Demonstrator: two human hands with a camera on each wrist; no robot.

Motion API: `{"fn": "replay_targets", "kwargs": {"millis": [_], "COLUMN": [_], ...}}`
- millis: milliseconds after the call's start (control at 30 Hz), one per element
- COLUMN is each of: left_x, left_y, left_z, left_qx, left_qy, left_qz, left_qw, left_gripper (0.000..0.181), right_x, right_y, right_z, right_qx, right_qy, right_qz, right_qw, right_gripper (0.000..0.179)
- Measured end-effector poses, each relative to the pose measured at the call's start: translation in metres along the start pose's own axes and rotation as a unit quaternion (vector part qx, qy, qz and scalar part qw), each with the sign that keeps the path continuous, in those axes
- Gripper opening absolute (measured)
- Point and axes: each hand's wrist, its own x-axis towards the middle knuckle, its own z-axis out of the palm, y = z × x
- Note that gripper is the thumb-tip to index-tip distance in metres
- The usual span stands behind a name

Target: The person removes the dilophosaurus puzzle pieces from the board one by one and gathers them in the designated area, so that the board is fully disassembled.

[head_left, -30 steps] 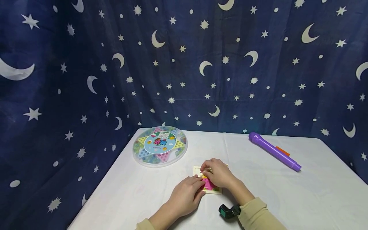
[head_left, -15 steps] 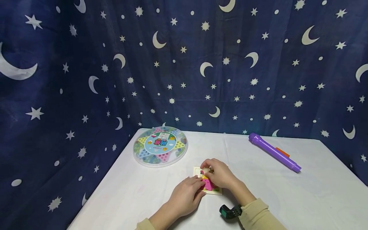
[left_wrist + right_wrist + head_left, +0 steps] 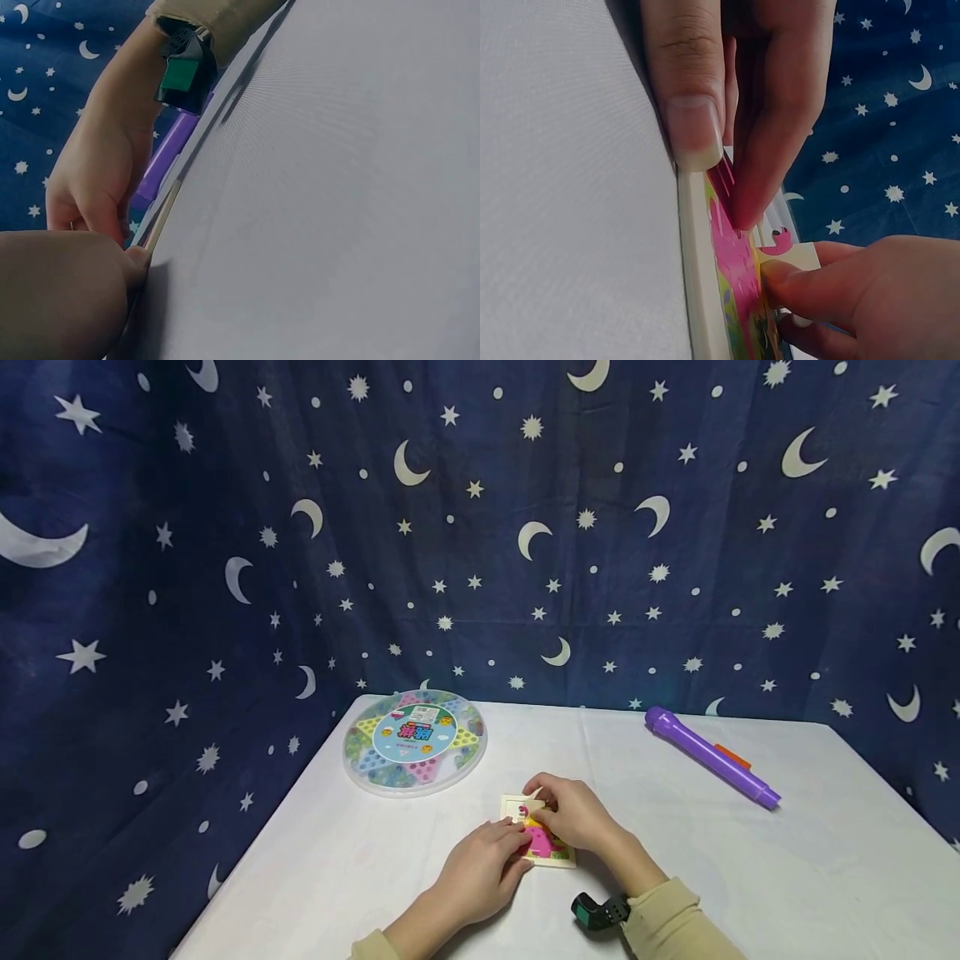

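A small cream-framed jigsaw puzzle with a pink, yellow and green picture lies on the white table. My left hand holds its left side, fingers over the pink part and thumb at the near edge. In the right wrist view, the left thumb sits against the frame and a fingertip touches the picture. My right hand is over the puzzle's upper right and pinches a cream puzzle piece with pink print between thumb and fingers. The right hand hides part of the picture.
A round Chinese checkers set in a clear case lies at the back left. At the right is a purple toy microphone with an orange part beside it. A star-and-moon curtain closes off the back and left.
Pink print on the cream piece shows more at the right fingertips than one second ago. Both hands stay nearly in place, and the head view shifts slightly.
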Motion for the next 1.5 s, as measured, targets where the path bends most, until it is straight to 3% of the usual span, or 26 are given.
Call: {"fn": "replay_targets", "kwargs": {"millis": [500, 900, 1200, 1333, 1500], "left_x": [-0.0001, -0.0005, 0.0017, 0.0014, 0.0007], "left_y": [0.0004, 0.0008, 0.0027, 0.0028, 0.0020], "left_z": [-0.0012, -0.0022, -0.0021, -0.0016, -0.0014], "left_qx": [-0.001, -0.002, 0.009, 0.011, 0.010], "left_qy": [-0.007, -0.001, -0.008, -0.004, -0.004], "left_qz": [-0.003, 0.003, 0.002, 0.004, 0.001], "left_qw": [1.0000, 1.0000, 0.9999, 0.9999, 0.9999], "left_gripper": [0.035, 0.034, 0.035, 0.034, 0.034], "right_x": [-0.0027, -0.0030, -0.0028, -0.0035, -0.0045], "right_y": [-0.0023, -0.0039, -0.0061, -0.0054, 0.0031], "right_z": [0.0011, 0.0028, 0.0021, 0.0003, -0.0053], "right_qx": [-0.094, -0.107, -0.184, -0.156, -0.072], "right_qy": [0.011, 0.017, 0.026, 0.017, 0.002], "right_qz": [-0.041, -0.039, -0.051, -0.036, -0.003], "right_qw": [0.9947, 0.9934, 0.9813, 0.9869, 0.9974], "right_gripper": [0.018, 0.018, 0.018, 0.017, 0.008]}}
